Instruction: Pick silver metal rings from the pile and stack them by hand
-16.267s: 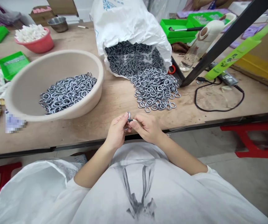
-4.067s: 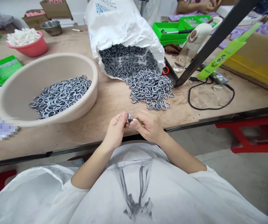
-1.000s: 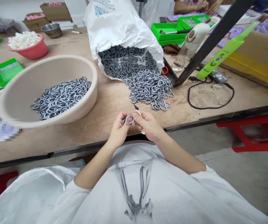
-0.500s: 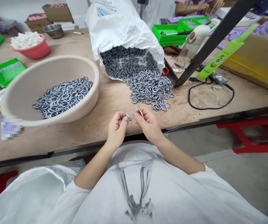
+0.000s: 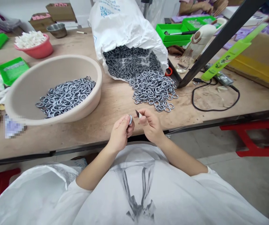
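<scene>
My left hand (image 5: 120, 131) is closed on a grey ring (image 5: 130, 119), part of which shows beside the thumb. Just to its right, my right hand (image 5: 152, 126) pinches a small blade (image 5: 138, 114) with a dark pointed tip and a pale part at the fingers. The two hands are close together, apart from each other, over the table's front edge. Beyond them a heap of grey rings (image 5: 153, 89) spills from a white sack (image 5: 127, 28) lying on its side. To the left, a beige basin (image 5: 19, 103) holds many more such rings (image 5: 66, 95).
A dark metal bar (image 5: 209, 47) slants up on the right, beside a bottle (image 5: 195, 47) and a black cable (image 5: 193, 100). Green trays (image 5: 169, 34) and a red bowl (image 5: 38, 51) of white pieces stand farther back. A co-worker's hands (image 5: 209, 7) show at the top right.
My left hand has turned, its fingers now curled more around the ring. The blade in my right hand has tilted leftward, showing its flat side. The view has shifted slightly.
</scene>
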Demonstrator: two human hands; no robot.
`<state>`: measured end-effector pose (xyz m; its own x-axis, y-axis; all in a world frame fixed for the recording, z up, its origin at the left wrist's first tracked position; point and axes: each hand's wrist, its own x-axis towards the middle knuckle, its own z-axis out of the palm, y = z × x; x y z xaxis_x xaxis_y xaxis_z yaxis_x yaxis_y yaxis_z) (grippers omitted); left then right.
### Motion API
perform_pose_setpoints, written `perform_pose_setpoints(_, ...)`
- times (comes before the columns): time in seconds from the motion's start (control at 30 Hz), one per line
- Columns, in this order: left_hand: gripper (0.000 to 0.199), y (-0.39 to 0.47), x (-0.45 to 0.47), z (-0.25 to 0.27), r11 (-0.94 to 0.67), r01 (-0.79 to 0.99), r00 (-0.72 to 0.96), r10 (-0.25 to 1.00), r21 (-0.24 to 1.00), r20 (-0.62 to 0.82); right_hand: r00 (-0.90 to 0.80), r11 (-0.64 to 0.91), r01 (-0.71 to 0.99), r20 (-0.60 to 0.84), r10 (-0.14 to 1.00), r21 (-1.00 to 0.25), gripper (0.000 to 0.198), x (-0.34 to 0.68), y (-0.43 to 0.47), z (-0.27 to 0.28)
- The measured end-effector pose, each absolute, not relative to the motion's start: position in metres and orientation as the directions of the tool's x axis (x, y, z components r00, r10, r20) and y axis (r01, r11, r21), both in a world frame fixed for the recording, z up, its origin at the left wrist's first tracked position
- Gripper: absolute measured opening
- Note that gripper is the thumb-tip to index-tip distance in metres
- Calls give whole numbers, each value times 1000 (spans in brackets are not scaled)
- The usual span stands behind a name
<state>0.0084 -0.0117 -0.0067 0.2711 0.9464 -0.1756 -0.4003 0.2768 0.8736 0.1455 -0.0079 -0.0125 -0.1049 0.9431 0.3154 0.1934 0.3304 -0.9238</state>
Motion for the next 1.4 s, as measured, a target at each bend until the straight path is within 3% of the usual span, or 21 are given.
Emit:
perform_pose_setpoints(0.1,46,-12,8,-3,307,-453,262,943,837,-205,-229,496,414,440,868,-763,51,150,-12,-7)
perform_pose_setpoints(0.23,46,-13,10,-1,321,-478,252,942,818,-222,-303,541,551,452,839,-635,51,149,-13,-3)
perform_pose_setpoints(0.4,49,-14,11,1,333,-474,265,937,815,-229,-312,525,616,430,847,-587,53,148,-14,0)
perform_pose_setpoints(0.53,49,-16,11,-1,351,-465,285,929,813,-237,-317,517,571,410,856,-638,51,148,-12,-2)
perform_pose_setpoints(0.67,49,-21,8,0,340,-394,418,894,854,-163,-157,345,529,310,938,-775,52,164,7,-14)
perform_pose_setpoints(0.73,48,-21,5,1,330,-378,438,887,865,-147,-9,229,605,281,960,-762,51,182,20,-21)
perform_pose_setpoints(0.9,36,-5,-4,-5,320,-354,315,926,879,-210,231,-146,913,188,955,-380,31,223,33,-31)
perform_pose_setpoints(1.03,37,7,-5,-11,366,-352,288,918,861,-272,216,-172,950,148,965,-261,30,226,33,-29)
perform_pose_setpoints(1.17,39,12,-5,-13,399,-374,250,913,837,-323,218,-139,933,215,952,-331,25,221,35,-29)
perform_pose_setpoints(1.27,43,14,-3,-15,403,-350,231,912,846,-339,200,0,827,295,934,-562,26,211,36,-32)
perform_pose_setpoints(1.4,39,15,3,-27,217,-177,143,971,960,-193,61,141,317,168,984,-938,37,184,32,-37)
